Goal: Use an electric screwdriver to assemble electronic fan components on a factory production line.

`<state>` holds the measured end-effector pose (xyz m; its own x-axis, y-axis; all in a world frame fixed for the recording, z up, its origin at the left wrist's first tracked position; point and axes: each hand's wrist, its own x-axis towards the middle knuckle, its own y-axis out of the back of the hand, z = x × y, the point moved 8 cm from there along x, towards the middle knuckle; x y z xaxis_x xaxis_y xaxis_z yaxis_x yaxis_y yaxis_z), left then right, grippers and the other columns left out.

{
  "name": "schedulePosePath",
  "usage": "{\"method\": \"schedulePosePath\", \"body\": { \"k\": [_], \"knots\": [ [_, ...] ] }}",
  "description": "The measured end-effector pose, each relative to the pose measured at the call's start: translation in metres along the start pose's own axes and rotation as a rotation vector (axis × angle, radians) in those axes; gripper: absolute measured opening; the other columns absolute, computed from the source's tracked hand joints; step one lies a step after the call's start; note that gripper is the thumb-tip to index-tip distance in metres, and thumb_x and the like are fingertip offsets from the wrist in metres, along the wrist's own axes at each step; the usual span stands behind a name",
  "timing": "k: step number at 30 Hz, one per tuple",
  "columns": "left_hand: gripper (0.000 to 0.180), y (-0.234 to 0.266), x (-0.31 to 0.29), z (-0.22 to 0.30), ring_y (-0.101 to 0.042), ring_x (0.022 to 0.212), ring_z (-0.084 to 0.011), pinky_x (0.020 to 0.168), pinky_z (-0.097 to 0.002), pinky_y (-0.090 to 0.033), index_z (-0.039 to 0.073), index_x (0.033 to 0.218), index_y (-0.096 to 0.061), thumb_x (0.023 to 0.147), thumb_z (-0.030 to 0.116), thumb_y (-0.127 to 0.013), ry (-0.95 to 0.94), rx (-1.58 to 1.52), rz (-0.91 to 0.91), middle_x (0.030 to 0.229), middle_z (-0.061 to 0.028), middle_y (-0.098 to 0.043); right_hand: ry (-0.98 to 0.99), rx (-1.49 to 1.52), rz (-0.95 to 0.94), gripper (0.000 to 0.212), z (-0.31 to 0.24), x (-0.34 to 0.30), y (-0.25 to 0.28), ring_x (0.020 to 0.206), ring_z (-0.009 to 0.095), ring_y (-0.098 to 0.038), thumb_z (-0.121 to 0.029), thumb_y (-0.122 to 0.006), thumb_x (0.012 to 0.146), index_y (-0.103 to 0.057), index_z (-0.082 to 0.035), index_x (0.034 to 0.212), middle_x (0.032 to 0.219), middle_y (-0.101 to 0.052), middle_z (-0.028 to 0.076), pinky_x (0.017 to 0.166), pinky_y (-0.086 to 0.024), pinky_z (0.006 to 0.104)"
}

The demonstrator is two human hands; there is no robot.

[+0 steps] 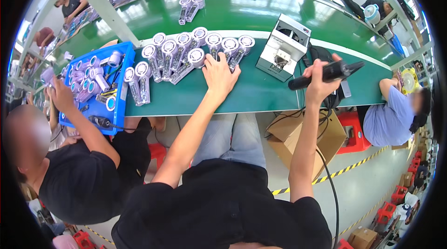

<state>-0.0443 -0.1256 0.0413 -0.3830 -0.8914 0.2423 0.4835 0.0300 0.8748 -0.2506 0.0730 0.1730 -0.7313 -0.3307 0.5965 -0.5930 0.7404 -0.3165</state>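
On the green workbench (195, 102), several lilac handheld fans (168, 48) lie in a row, their round heads away from me and their handles showing open internals. My left hand (220, 76) is at the right part of this row, fingers closed around the handle of one fan (214, 40); the palm hides part of it. Another fan (246, 42) lies just right of my fingers. Raised over the bench's right side, my right hand (319, 84) wraps around a black corded electric screwdriver (336, 70), its tip pointing right.
A white screw feeder (285, 46) stands between my hands. At left, a blue tray (122, 90) holds lilac fan parts; a co-worker (84, 165) reaches over it. Two fans (191, 8) lie on the green conveyor (242, 7) beyond. Below right are a cardboard box (298, 132) and red stool (354, 130).
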Motion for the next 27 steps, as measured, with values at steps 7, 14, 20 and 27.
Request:
{"method": "schedulePosePath", "body": {
  "k": [7, 14, 20, 27],
  "knots": [
    [0.059, 0.009, -0.026, 0.022, -0.04, 0.139, -0.045, 0.114, -0.0644, -0.024, 0.002, 0.14, -0.051, 0.089, 0.026, -0.067, -0.231, 0.157, 0.292, 0.151, -0.0272, -0.039, 0.091, -0.007, -0.169, 0.06, 0.01, 0.065, -0.06, 0.055, 0.013, -0.058, 0.005, -0.071, 0.087, -0.038, -0.002, 0.137, 0.07, -0.061, 0.006, 0.055, -0.049, 0.0268],
    [0.042, -0.018, -0.023, 0.029, -0.049, 0.131, -0.0397, 0.116, -0.0586, -0.029, -0.005, 0.126, -0.059, 0.088, 0.011, -0.063, -0.34, 0.144, 0.257, 0.138, -0.0273, -0.053, 0.047, -0.168, -0.3, 0.071, 0.033, 0.062, -0.095, 0.053, 0.011, -0.057, 0.0, -0.075, 0.086, -0.032, -0.007, 0.142, 0.071, -0.062, 0.005, 0.051, -0.047, 0.0253],
    [0.045, -0.003, -0.037, 0.044, -0.056, 0.104, -0.034, 0.08, -0.0423, -0.046, -0.002, 0.124, -0.063, 0.08, 0.005, -0.065, -0.306, 0.117, 0.344, 0.13, -0.0264, -0.057, -0.072, -0.196, -0.226, 0.083, 0.049, 0.075, -0.096, 0.051, 0.012, -0.056, -0.004, -0.077, 0.085, -0.025, -0.013, 0.149, 0.074, -0.059, 0.006, 0.049, -0.046, 0.0268],
    [0.054, 0.002, -0.072, 0.042, -0.052, 0.112, -0.0382, 0.081, -0.0483, -0.045, 0.005, 0.128, -0.064, 0.075, 0.012, -0.071, -0.387, -0.079, 0.268, 0.137, -0.024, -0.051, -0.177, 0.003, -0.193, 0.077, 0.041, 0.061, -0.09, 0.051, 0.016, -0.05, -0.002, -0.067, 0.093, -0.022, -0.024, 0.152, 0.075, -0.053, 0.009, 0.048, -0.046, 0.0327]
  ]
}}
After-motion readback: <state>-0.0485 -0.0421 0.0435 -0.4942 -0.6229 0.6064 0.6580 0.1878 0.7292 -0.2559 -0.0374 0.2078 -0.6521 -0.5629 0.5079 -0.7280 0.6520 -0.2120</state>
